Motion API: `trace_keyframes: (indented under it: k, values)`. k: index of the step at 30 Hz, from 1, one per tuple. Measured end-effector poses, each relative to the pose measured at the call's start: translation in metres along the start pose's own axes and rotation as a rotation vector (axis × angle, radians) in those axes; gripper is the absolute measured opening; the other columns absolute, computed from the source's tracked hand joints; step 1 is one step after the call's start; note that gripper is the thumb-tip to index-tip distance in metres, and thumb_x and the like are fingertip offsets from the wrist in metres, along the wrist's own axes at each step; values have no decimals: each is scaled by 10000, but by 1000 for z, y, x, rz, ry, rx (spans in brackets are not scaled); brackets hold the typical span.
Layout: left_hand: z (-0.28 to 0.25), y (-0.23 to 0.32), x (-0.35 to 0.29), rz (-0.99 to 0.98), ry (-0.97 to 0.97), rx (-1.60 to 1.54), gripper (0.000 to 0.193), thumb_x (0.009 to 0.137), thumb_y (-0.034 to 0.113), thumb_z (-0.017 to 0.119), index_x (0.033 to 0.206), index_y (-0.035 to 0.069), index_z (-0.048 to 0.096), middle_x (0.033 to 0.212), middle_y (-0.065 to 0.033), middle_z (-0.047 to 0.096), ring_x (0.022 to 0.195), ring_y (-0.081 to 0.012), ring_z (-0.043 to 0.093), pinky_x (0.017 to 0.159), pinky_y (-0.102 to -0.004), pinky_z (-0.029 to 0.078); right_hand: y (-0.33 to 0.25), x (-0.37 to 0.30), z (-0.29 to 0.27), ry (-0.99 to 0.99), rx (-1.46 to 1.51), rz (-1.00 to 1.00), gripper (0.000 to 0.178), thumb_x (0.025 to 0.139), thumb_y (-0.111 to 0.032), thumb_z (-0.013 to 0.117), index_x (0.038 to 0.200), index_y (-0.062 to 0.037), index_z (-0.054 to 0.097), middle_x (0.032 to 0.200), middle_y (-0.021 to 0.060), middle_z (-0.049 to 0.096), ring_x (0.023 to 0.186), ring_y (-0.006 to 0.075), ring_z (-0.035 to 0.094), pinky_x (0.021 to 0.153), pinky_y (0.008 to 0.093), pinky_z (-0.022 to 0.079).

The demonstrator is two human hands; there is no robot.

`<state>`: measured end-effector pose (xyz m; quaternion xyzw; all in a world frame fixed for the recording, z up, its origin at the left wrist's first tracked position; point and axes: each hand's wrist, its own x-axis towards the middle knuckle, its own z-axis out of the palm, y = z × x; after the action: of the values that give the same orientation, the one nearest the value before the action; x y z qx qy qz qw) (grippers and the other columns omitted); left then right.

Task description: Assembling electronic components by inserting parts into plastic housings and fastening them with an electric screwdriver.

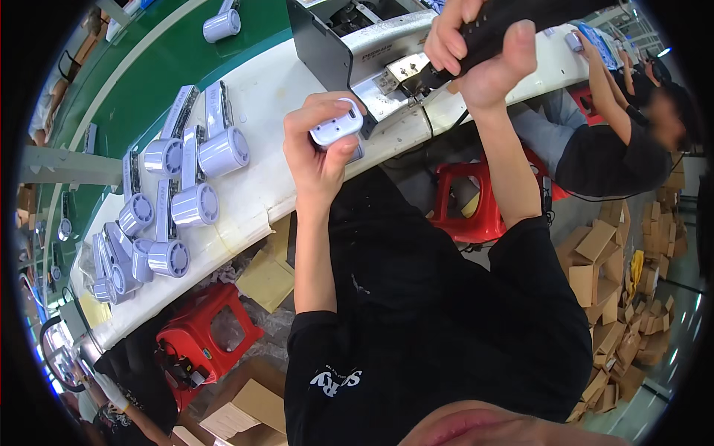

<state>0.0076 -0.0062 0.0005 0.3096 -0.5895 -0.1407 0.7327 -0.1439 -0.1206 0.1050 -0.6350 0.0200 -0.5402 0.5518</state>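
My left hand (313,152) is wrapped round a small lavender handheld fan (336,129). Its pale end faces up, with a slot and small round holes. In my right hand (487,78) is a black electric screwdriver (520,28), gripped around its thick body. The screwdriver's tip points down toward the front plate of a metal screw feeder (398,43) at the bench's far edge. Whether the tip touches the feeder I cannot tell.
Several lavender handheld fans (196,205) lie on the white bench (256,171) to the left. Behind runs a green conveyor (160,59). Red stools (212,327) and open cartons (249,416) stand below. A co-worker (617,141) sits at the right.
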Motion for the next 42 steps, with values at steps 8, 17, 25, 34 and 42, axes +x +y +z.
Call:
trace_keyframes:
  k: [8, 17, 25, 34, 42]
  values:
    - [3, 0, 0, -32, 60, -120, 436, 903, 394, 649, 1096, 55, 454, 935, -166, 631, 842, -195, 587, 720, -288, 468, 2, 7, 10, 146, -35, 132, 526, 920, -552, 518, 895, -34, 431, 579, 68, 458, 394, 107, 400, 373, 227, 357]
    - [1, -3, 1, -70, 63, -170, 474, 864, 390, 697, 1098, 46, 469, 969, -150, 637, 843, -182, 596, 729, -270, 467, -15, -8, 7, 94, 64, 190, 605, 867, -669, 499, 885, -69, 423, 550, 58, 420, 364, 123, 333, 357, 257, 331]
    - [-5, -4, -3, -141, 92, -95, 443, 846, 325, 736, 1078, 35, 494, 1031, -141, 646, 934, -213, 613, 834, -302, 472, -57, 32, 60, -113, 367, 115, 649, 833, -722, 473, 873, -75, 439, 552, 69, 452, 368, 133, 365, 356, 280, 319]
    - [-5, -3, -6, -187, 103, -83, 401, 831, 212, 756, 1081, 33, 498, 1009, -118, 635, 860, -198, 599, 802, -290, 473, -36, 33, 88, -124, 414, 87, 560, 823, -623, 545, 865, -69, 478, 559, 49, 479, 389, 115, 402, 371, 265, 343]
    - [-5, 1, -6, -222, 91, -40, 388, 816, 177, 765, 1065, 36, 503, 963, -94, 626, 799, -184, 571, 763, -271, 465, -32, 30, 94, -111, 374, 95, 484, 814, -535, 610, 859, -63, 513, 565, 32, 504, 408, 98, 435, 385, 251, 365]
